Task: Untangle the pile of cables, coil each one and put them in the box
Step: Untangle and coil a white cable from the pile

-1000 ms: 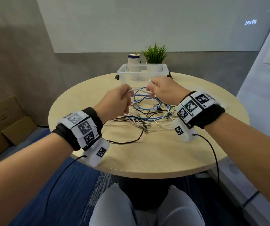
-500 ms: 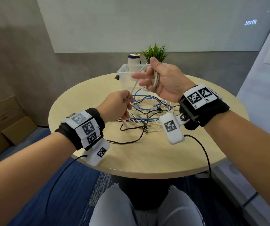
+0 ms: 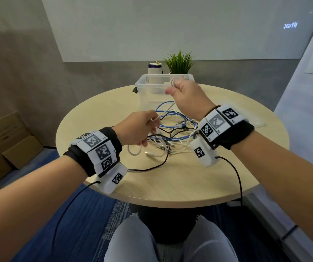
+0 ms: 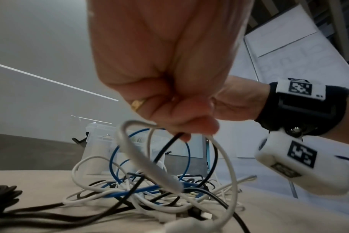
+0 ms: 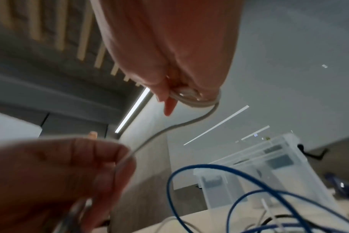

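A tangle of blue, white and black cables (image 3: 172, 133) (image 4: 149, 186) lies in the middle of the round table (image 3: 189, 182). My right hand (image 3: 172, 89) (image 5: 181, 93) is raised in front of the clear plastic box (image 3: 144, 86) and grips a few small loops of a white cable (image 3: 166, 108) (image 5: 169, 127). That cable runs down to my left hand (image 3: 152, 122) (image 4: 181, 126), which pinches it just above the pile. A black strand also passes under the left fingers.
Behind the box stand a small white and blue bottle (image 3: 154, 69) and a potted green plant (image 3: 179, 62). A black cable (image 3: 152, 167) trails from the pile toward the near table edge. Cardboard boxes (image 3: 6, 140) sit on the floor at left.
My right hand turned over from palm-up to knuckles-up and dropped slightly, winding more white cable into its loops. My left hand stayed by the pile, pinching the same cable.
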Motion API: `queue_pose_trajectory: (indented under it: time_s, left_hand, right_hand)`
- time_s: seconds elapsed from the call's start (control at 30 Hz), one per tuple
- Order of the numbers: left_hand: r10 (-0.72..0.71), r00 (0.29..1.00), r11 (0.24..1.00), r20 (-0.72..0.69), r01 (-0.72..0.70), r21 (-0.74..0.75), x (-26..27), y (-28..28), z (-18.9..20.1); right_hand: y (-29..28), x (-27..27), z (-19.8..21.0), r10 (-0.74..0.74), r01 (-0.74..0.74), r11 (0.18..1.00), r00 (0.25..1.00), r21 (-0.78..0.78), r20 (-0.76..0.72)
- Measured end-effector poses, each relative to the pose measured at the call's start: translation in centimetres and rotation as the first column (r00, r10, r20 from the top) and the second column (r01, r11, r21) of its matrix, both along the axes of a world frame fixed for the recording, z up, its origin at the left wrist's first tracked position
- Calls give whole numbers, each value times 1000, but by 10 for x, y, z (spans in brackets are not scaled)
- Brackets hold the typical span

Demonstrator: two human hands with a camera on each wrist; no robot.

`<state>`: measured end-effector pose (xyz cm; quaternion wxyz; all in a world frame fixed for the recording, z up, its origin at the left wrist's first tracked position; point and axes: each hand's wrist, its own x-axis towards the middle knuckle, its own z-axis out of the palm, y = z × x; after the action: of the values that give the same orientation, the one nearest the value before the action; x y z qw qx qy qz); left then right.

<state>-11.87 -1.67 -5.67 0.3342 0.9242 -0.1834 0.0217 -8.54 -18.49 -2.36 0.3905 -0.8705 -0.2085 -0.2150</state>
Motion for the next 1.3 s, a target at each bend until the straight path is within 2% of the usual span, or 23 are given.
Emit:
queue_pose_trajectory:
  time_s: [0.07,0.1,0.2,0.33,0.4,0.57,0.63,0.73,0.87,1.0,1.1,1.2,1.3]
  left_hand:
    - [20,995,999,94,-18,-27,2,1,3]
    - [33,991,998,131,-27,-50,3,2,4]
    - [95,974,989,203,-70,-130,8,5,7]
    - [131,964,984,230,-98,-147,10,7,9]
    - [126,970,978,206,-87,-189,9,6,10]
    - [144,986,938,89,-108,-328,9,13,10]
    - [63,998,917,19,-50,-396,9,17,8]
    - [-45,995,936,87,72,-345,7,18,5]
    - [4,992,879,125,56,-473,4,14,6]
    - [107,992,812,67,-48,-582,1,15,15]
    - [73,993,886,90,-23,-463,3,18,14]
    - [2,969,971,248,57,-232,3,18,8]
    - [-67,929,997,364,80,-22,5,19,6]
  right_hand:
    - [0,-1,-2,-26,16,981,999,-195,-48]
    - [0,-2,-3,-33,11,972,995,-236,-93]
    - [0,-9,-3,15,-62,967,983,-249,-183]
    - [1,-13,-4,105,-179,939,962,-293,-251]
    - [1,-11,-6,125,-201,944,952,-263,-279]
    - [-5,-8,-5,193,-220,975,898,-24,-395]
    - [-8,-6,-2,179,-182,983,905,28,-385]
    - [-10,-1,2,121,-90,990,929,104,-349]
    - [-9,1,3,86,-60,994,936,86,-340]
    - [-10,-2,-1,40,-79,993,924,-87,-381]
    - [-9,-6,-5,95,-128,991,896,-47,-434]
    - [-4,-7,-1,171,-134,984,883,115,-436]
    - [-4,-8,8,220,-141,966,889,218,-401]
